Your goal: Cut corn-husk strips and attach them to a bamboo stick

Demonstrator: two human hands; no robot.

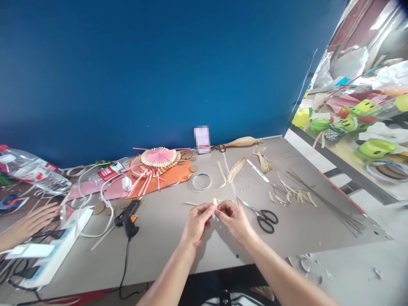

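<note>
My left hand (201, 221) and my right hand (234, 219) meet over the front middle of the table. Both pinch a small pale yellow strip of dried husk (215, 202) between thumbs and fingers; its lower part is hidden by the fingertips. Just right of my right hand lie black-handled scissors (267, 221), blades pointing toward the hand. Behind my hands are a dried husk leaf (236, 170) and a roll of clear tape (202, 181). A thin pale stick (191, 204) lies at my left fingertips.
A black glue gun (127, 219) with its cord, a white power strip (60, 250) and another person's hand (38, 221) are on the left. Pink paper fans (159, 159) sit at the back. A marker (257, 171), husk scraps (306, 197) and thin wires (328, 204) lie right.
</note>
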